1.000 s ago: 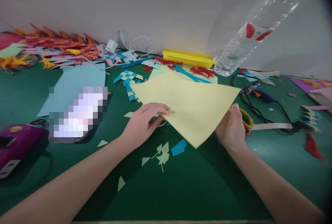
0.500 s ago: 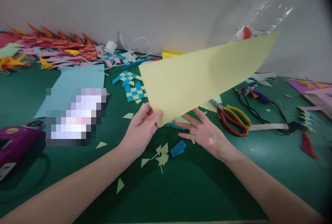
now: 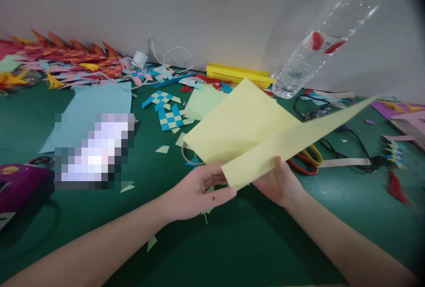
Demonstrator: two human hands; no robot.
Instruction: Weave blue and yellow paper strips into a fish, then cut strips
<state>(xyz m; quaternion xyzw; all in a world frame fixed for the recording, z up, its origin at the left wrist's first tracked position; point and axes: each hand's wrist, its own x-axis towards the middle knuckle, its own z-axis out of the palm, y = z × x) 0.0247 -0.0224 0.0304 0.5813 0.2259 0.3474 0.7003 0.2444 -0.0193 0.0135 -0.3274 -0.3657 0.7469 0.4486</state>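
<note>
A pale yellow sheet of paper (image 3: 239, 114) is held above the table, bent so that a narrow front flap stands in front of a wider panel. My left hand (image 3: 189, 194) is at the flap's lower left corner, its thumb in front and its fingers curled behind. At the flap's lower edge, my right hand (image 3: 282, 185) has its thumb on the front face; its other fingers are mostly hidden behind the paper. Scissors (image 3: 303, 163) with red and yellow handles lie just beyond my right hand, their blades covered by the sheet.
Blue-and-cream woven paper pieces (image 3: 170, 118) and scraps lie behind my left hand. At left are a blurred-out device (image 3: 96, 149), a light blue sheet (image 3: 102, 96) and a purple appliance (image 3: 25, 185). A clear plastic bottle (image 3: 299, 65) leans at the wall; dark cords (image 3: 358, 145) lie right.
The yellow sheet has come down and is bent over into a flap. My right hand, spread and apart from it before, now grips its lower edge. The left hand has moved right and slightly down.
</note>
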